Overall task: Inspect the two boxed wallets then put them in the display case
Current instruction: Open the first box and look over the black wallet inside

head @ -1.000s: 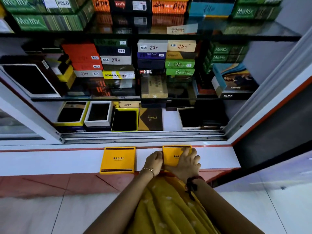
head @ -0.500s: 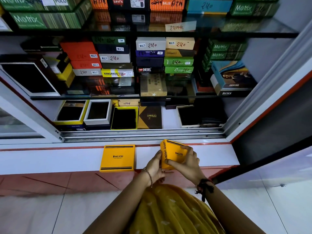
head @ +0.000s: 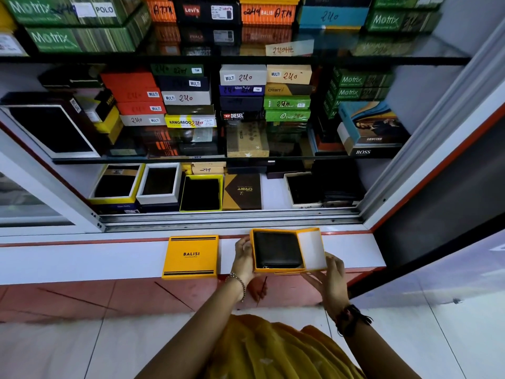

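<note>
An opened yellow box (head: pixel 254 258) is held above the white ledge (head: pixel 82 262), with a black wallet (head: pixel 277 253) lying inside it. My left hand (head: pixel 243 262) grips the box's left side. The lid (head: pixel 311 248), white inside, is tipped up to the right of the box, and my right hand (head: pixel 329 279) holds it from below. A second yellow box marked BALISI (head: pixel 190 257) lies closed on the ledge, to the left of my hands. The display case (head: pixel 232 217) stands open just beyond the ledge.
The bottom shelf holds several open wallet boxes (head: pixel 200 192) and a brown Orbit box (head: pixel 241 191), with a bare white gap (head: pixel 272 192) to its right. Upper glass shelves (head: pixel 191 159) carry stacked boxes. An orange-edged frame (head: pixel 437 149) slants along the right.
The right box has been lifted off the ledge and its lid taken off, showing the black wallet. My left hand kept the box; my right hand moved right with the lid.
</note>
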`<state>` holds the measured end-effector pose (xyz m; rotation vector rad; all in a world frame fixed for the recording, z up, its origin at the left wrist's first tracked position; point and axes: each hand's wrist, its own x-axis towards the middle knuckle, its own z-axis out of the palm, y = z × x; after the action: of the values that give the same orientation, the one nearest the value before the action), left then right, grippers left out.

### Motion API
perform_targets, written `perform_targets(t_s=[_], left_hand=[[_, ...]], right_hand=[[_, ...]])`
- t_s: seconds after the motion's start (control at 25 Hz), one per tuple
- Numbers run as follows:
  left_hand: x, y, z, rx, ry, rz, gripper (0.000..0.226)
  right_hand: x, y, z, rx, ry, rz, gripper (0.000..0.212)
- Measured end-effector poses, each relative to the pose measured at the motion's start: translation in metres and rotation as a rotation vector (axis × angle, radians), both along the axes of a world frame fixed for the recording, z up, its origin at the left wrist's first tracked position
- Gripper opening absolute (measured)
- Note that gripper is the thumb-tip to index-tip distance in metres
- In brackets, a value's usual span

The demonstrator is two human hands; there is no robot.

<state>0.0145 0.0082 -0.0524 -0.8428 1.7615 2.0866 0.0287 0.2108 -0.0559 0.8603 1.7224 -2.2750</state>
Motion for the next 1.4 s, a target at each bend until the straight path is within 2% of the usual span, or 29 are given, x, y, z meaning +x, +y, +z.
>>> perform_targets(t_s=[0.08,0.12,0.2,0.36,0.52,0.68,0.84,0.92,1.08,1.2,1.4], left_hand=[[-0.001,0.0,0.0,-0.317,0.108,-0.12,0.031],[-0.003,0.001,0.0,-0.396,0.158,-0.155,0.031],[-0.005,0.004,0.001,-0.488,0.222,-0.218,0.031],[-0.005,0.007,0.004,-0.68,0.236,-0.373,0.039],[0.001,0.003,0.0,-0.753,0.225,-0.445,0.049],[0.003,-0.001,0.002,-0.739,0.231,-0.446,0.048],[0.0,-0.006,0.002,-0.709,0.266,-0.456,0.041],[-0.003,-0.007,0.002,-0.67,0.281,-0.501,0.039],[-0.008,-0.008,0.004,-0.525,0.226,-0.486,0.045],[-0.007,-0.009,0.007,-0.495,0.215,-0.482,0.049],[-0.004,-0.018,0.014,-0.358,0.179,-0.443,0.053]], right_hand=[[-0.001,-0.004,-0.003,0.118,-0.013,0.046,0.019],[-0.002,-0.005,-0.007,0.244,-0.018,0.103,0.021],[-0.003,-0.004,-0.015,0.486,-0.023,0.2,0.031],[-0.005,0.003,-0.023,0.644,-0.005,0.316,0.044],[-0.012,0.013,-0.023,0.816,0.04,0.412,0.054],[-0.017,0.019,-0.015,1.066,0.163,0.511,0.061],[-0.01,0.02,-0.013,1.316,0.295,0.528,0.049],[-0.008,0.019,-0.011,1.283,0.34,0.517,0.043],[-0.018,0.012,0.008,0.969,0.359,0.556,0.041],[-0.024,0.012,0.017,0.793,0.393,0.541,0.052],[-0.026,0.017,0.033,0.631,0.481,0.514,0.048]])
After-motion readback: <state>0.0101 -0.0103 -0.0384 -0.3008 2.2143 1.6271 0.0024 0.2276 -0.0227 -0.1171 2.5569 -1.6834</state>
